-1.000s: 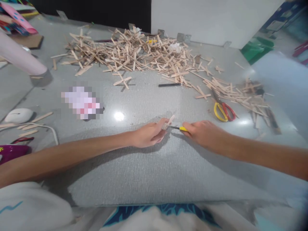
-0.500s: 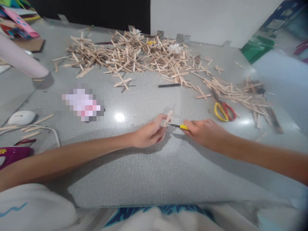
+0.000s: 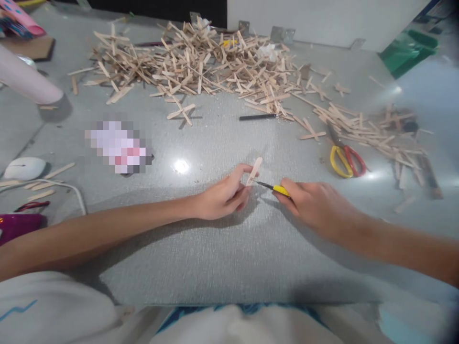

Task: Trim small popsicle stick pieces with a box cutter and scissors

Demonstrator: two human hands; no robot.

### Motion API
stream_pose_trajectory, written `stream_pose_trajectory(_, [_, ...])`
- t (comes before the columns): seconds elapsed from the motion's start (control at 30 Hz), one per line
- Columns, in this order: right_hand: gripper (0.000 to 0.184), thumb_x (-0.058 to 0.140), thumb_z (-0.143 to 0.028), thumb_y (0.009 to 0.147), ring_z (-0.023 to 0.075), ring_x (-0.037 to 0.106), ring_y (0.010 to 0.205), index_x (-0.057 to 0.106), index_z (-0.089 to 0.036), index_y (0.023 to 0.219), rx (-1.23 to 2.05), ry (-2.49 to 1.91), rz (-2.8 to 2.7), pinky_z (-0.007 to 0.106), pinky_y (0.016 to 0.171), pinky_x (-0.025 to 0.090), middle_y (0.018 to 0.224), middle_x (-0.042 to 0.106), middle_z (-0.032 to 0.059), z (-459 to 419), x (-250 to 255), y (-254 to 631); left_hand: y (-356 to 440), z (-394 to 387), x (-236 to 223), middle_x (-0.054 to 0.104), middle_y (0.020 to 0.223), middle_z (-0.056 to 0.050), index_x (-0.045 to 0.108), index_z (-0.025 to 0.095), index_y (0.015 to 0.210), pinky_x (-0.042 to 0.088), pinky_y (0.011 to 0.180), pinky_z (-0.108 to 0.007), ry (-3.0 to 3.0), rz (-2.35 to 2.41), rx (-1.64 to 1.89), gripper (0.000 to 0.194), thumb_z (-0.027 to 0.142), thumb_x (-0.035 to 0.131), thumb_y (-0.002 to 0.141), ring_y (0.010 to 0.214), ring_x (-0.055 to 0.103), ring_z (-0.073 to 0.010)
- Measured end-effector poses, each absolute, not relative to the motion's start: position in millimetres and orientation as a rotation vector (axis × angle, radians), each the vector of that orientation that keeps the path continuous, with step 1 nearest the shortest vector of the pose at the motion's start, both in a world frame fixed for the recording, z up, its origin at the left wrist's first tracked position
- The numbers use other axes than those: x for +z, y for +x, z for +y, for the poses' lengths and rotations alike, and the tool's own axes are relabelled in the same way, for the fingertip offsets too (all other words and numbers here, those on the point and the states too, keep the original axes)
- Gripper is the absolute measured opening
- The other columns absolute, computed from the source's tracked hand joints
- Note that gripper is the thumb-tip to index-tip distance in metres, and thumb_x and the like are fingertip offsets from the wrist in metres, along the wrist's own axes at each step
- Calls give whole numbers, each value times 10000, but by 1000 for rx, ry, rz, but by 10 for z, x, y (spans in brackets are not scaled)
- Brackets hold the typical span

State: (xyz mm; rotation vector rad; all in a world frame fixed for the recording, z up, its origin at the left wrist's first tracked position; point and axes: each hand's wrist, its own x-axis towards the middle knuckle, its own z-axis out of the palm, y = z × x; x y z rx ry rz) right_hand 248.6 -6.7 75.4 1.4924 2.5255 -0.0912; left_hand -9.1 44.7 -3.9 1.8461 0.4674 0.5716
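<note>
The left hand (image 3: 225, 193) pinches a small wooden stick (image 3: 255, 169) between its fingers, tilted with one end jutting up past them, while the right hand (image 3: 315, 205) is wrapped around a yellow-handled knife (image 3: 281, 190) whose dark, narrow blade points at the stick's lower part. The likeliest trouble, to my mind, is a slip: the tip sits at or just beside the wood (whether it actually bites is too small to tell), and the left fingertips are right next to it, so a push that skids off the smooth face could run straight into them. The stick looks to be held up off the tabletop (image 3: 201, 258) with nothing bracing it from below, so uneven pressure might twist it in that pinch and turn the edge aside. Thin wood could also split along the grain if the blade were levered sideways, and the slender blade might bend or snap under the same prying. Lesser worries lie farther out: the scissors (image 3: 343, 148) rest well to the right of the knife, near the loose pile of sticks (image 3: 197, 71), where a dropped piece would be hard to pick out again.
</note>
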Motion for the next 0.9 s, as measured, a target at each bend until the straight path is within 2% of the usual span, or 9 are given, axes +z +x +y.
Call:
stream_pose_trajectory(0.13, [162,597,-266,1109,173,494,476,672,-175,998,91,1404,2473,331,531,102,677,687,33,-77,833,2434,-94,448,-42,532,661,110,313,215,1409,366,502,-203,1845,463,563,240,207,381,1179,481,454,-94])
stream_pose_trajectory(0.2, [142,596,-189,1084,175,505,471,666,-178,962,209,1352,2462,331,527,98,676,680,40,-103,886,2405,-91,448,-45,529,653,113,319,217,1394,366,500,-204,1841,470,566,226,211,383,1178,472,455,-94])
stream_pose_trajectory(0.33, [277,489,24,1002,189,563,485,660,-168,898,549,1182,2457,311,519,147,645,641,54,-141,1004,2350,-80,441,-35,523,637,123,318,219,1373,356,493,-203,1870,498,551,218,197,384,1167,452,449,-91])
stream_pose_trajectory(0.43, [331,447,92,935,201,579,480,664,-155,893,720,1032,2461,309,513,167,639,637,64,-95,1050,2352,-76,437,-28,508,633,128,315,214,1360,352,482,-193,1899,527,515,207,192,370,1162,454,446,-90])
stream_pose_trajectory(0.6, [328,454,84,910,182,515,446,640,-183,867,722,919,2508,321,511,147,620,623,37,72,1061,2469,-78,439,-39,465,640,136,333,217,1338,361,489,-187,1883,509,529,174,218,379,1170,462,409,-85])
stream_pose_trajectory(0.9, [272,499,50,927,172,500,479,623,-186,872,820,859,2522,326,541,133,626,597,17,80,1076,2557,-74,445,-26,429,643,143,353,218,1332,351,496,-188,1872,479,532,172,209,388,1164,468,385,-88])
